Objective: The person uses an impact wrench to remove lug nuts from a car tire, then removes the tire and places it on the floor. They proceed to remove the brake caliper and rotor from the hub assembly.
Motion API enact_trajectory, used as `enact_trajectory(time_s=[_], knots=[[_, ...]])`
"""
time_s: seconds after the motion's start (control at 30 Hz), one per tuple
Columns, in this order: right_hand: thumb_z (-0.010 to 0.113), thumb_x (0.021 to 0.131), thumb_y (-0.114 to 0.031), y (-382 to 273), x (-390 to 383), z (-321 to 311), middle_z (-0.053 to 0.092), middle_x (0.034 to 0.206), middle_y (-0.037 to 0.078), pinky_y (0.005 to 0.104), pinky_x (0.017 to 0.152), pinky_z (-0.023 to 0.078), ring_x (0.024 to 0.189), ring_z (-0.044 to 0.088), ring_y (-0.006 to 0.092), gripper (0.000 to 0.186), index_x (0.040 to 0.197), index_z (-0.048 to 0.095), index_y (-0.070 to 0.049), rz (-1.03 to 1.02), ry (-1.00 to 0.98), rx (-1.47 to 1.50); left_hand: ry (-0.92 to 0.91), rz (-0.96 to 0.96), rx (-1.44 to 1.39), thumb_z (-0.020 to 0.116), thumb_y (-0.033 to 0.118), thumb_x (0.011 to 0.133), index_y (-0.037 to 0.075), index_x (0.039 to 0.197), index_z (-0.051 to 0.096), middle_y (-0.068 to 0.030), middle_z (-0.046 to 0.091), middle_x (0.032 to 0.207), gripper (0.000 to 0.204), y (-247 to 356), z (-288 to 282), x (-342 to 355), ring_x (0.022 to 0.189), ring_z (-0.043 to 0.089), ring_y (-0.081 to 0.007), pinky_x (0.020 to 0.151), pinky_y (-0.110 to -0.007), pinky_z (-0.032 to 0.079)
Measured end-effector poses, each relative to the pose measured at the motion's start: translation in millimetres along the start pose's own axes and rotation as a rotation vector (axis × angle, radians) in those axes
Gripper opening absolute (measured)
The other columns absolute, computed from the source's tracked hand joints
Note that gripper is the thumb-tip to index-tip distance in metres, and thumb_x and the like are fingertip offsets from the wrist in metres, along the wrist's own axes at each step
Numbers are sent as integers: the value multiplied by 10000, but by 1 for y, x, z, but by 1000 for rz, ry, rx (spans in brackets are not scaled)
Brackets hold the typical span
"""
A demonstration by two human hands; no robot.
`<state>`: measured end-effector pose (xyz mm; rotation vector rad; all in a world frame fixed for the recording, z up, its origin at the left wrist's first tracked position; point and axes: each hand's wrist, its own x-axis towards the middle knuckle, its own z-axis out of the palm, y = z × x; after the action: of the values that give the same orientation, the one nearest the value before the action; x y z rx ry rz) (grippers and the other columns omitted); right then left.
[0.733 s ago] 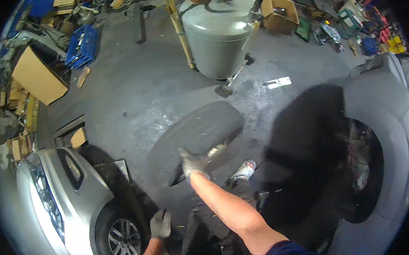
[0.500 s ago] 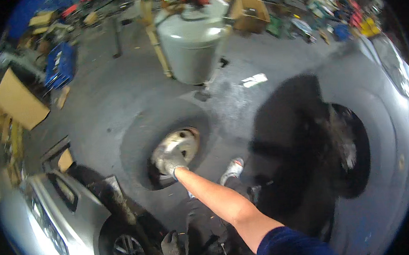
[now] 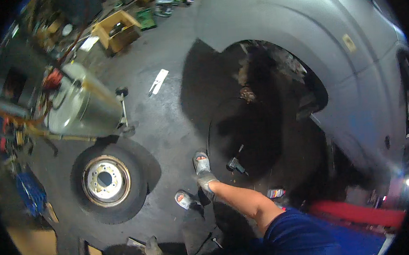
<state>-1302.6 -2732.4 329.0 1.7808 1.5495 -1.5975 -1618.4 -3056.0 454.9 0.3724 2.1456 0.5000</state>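
My right hand (image 3: 205,178), in a pale work glove, hangs over my sandalled feet with its arm stretched forward; its fingers blend with the foot and trouser leg behind, and nothing shows in it. Low in the view, my gloved left hand (image 3: 154,251) is empty, its fingers loosely extended. A tyre on a steel rim (image 3: 88,179) lies flat on the floor, left of my feet and apart from both hands. To the right of my right hand, an impact wrench (image 3: 235,165) rests on the dark floor beneath the car's open wheel arch (image 3: 312,75).
A silver car body (image 3: 337,61) fills the right side. At the left stands a grey-green tank (image 3: 84,110) on small wheels. Further back are an open cardboard box (image 3: 117,34) and a green case (image 3: 146,19). A white strip (image 3: 158,82) lies on the floor.
My right hand has come off the wheel, which now lies flat on the floor. The view has swung right, bringing the wheel arch and impact wrench nearer the middle.
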Motion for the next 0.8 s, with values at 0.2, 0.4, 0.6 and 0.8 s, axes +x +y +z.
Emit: enact_trajectory(time_s=[0.2, 0.4, 0.6, 0.8], knots=[[514, 965, -530, 77, -3, -90, 694, 1228, 287, 491, 1007, 504, 1201, 641, 450, 610, 1202, 718, -5, 2, 228, 49, -153, 144, 170, 552, 355, 1000, -68, 1228, 712, -268, 733, 1207, 507, 151, 43, 43, 1121, 690, -347, 1021, -422, 489], [476, 1034, -501, 131, -20, -159, 655, 1362, 247, 466, 1092, 457, 1287, 601, 420, 562, 1261, 715, -45, 178, 186, 236, -318, 267, 362, 576, 410, 995, 3, 1257, 722, -232, 723, 1264, 506, 305, 143, 55, 1199, 666, -385, 1021, -434, 487], [542, 997, -412, 171, -26, -224, 629, 1417, 209, 474, 1079, 484, 1257, 622, 417, 479, 1279, 698, -57, 137, 178, -60, -519, 475, 425, 536, 341, 1046, -39, 1220, 704, -221, 742, 1192, 450, 374, 237, 51, 1102, 703, -309, 974, -394, 509], [552, 969, -158, 197, -24, -223, 737, 1100, 190, 538, 936, 533, 1130, 697, 419, 232, 1113, 730, -119, 43, 391, -321, -698, 541, 662, 528, 497, 1012, 6, 1253, 702, -259, 715, 1214, 574, 419, 279, 52, 1168, 661, -433, 1003, -450, 485]])
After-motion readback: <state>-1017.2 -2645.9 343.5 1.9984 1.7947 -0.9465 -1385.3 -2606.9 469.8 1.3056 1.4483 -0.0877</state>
